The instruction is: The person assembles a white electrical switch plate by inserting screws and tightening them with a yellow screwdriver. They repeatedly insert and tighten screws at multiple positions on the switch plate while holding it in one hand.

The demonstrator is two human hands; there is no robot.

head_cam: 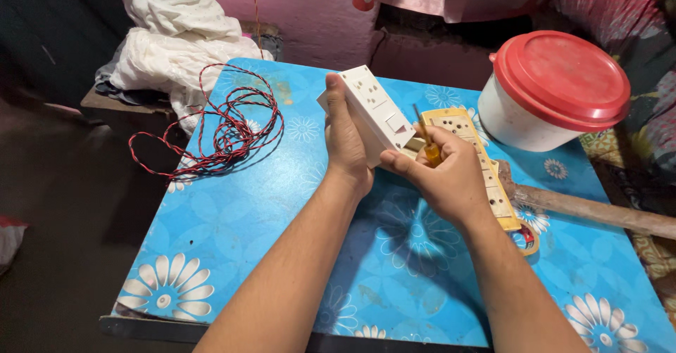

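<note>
Head view, looking down at a blue flowered table. Someone's left hand grips a white socket box upright above the table's middle. Their right hand is closed around a small yellow-handled screwdriver, tip at the box's lower edge; it looks like screw work on the box, calling for a steady, aligned tip. Behind lies a yellow socket strip; a red-lidded tub sits right, coiled red wire left. Bare table lies nearest the viewer

Screwdriver tip hidden behind the white switch box; wooden handle runs off right edge
</note>
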